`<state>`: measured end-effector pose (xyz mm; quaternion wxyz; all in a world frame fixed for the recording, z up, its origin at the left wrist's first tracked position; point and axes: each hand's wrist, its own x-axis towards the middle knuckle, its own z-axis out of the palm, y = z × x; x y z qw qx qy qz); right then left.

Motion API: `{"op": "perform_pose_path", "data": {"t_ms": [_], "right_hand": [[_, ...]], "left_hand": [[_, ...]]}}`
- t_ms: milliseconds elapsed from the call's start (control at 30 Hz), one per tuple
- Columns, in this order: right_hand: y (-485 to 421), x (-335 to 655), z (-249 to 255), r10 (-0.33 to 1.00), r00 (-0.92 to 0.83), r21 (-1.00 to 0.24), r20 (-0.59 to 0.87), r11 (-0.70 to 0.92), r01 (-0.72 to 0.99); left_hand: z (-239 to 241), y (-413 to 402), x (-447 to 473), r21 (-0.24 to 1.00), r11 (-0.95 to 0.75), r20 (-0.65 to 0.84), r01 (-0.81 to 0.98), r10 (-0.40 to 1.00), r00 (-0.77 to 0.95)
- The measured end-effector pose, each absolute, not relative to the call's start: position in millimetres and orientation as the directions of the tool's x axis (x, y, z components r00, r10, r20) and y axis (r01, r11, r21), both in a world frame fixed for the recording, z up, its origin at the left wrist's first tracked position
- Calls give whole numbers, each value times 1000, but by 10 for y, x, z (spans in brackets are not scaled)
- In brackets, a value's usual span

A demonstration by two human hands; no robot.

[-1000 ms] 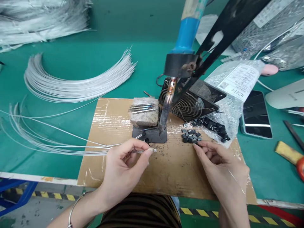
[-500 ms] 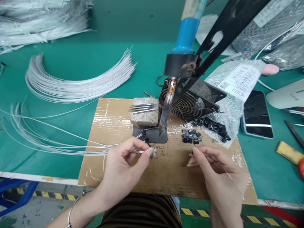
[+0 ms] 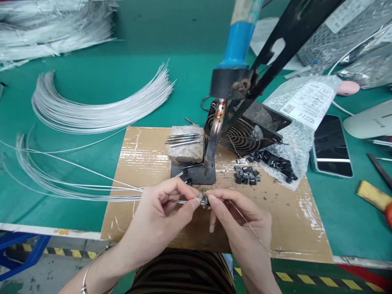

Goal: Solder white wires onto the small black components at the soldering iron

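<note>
My left hand (image 3: 165,218) pinches the end of a thin white cable (image 3: 125,198), with a small metallic piece at the fingertips. More cables run leftward from under it. My right hand (image 3: 243,222) meets it, its thumb and finger closed on a small black part (image 3: 207,201) touching or close to that metallic piece. A thin wire (image 3: 249,223), like solder, lies across the right hand. Just beyond the fingers, an upright soldering iron (image 3: 217,122) hangs in a black bracket (image 3: 275,57). The exact contact between the small parts is hidden by the fingertips.
A cardboard sheet (image 3: 137,159) covers the green table. On it are a block with metal rods (image 3: 186,151), a fan (image 3: 245,130) and loose black parts (image 3: 246,175). A curved cable bundle (image 3: 92,112) lies left; a phone (image 3: 333,147) and bubble bag (image 3: 301,139) lie right.
My right hand has moved left from near the loose black parts to my left fingertips, bringing the small black part and the thin wire. My left hand has barely moved.
</note>
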<state>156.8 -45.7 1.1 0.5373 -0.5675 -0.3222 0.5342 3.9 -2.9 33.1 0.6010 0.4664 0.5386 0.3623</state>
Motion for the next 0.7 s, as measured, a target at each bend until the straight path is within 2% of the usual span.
{"op": "perform_pose_path", "data": {"t_ms": [367, 600, 700], "right_hand": [[-464, 1533, 4, 931, 213, -939, -295, -242, -245], [-533, 1601, -60, 976, 159, -987, -148, -135, -92], [-559, 1616, -77, 976, 172, -991, -132, -125, -54]], "left_hand": [[350, -8, 40, 943, 332, -330, 12, 932, 152], [316, 0, 70, 945, 327, -325, 9, 934, 145], [262, 3, 74, 959, 281, -284, 41, 952, 110]]}}
